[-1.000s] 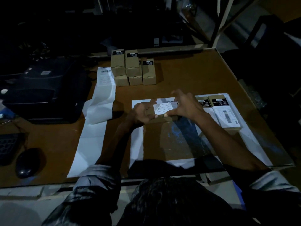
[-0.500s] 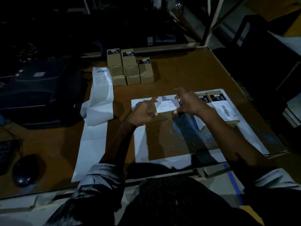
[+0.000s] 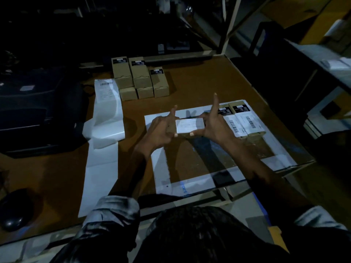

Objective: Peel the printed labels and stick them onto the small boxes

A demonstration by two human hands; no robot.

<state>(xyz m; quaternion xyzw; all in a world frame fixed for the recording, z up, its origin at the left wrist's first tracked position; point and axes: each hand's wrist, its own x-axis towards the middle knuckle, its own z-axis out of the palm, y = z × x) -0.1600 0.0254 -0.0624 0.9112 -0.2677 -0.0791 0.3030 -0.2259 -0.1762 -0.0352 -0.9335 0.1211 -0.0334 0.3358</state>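
A small brown box (image 3: 171, 129) with a white printed label (image 3: 190, 125) on its top sits between both hands over the table's middle. My left hand (image 3: 161, 130) grips its left end, thumb at the near edge and forefinger pointing up. My right hand (image 3: 213, 126) holds the right end the same way, thumb under the label's near edge, forefinger raised. Two labelled boxes (image 3: 241, 120) lie flat just to the right. Several unlabelled boxes (image 3: 140, 78) are stacked at the back. A strip of label backing paper (image 3: 106, 118) runs down the left.
A dark label printer (image 3: 34, 111) stands at the left, with a black mouse (image 3: 15, 209) near the front left corner. White tape (image 3: 161, 168) marks a rectangle on the brown table. The table's right edge (image 3: 269, 111) drops off to a dark floor and a shelf.
Both forefingers have lifted off the box and now point up, while the thumbs have come to the label's near edge. The box has stayed in about the same place.
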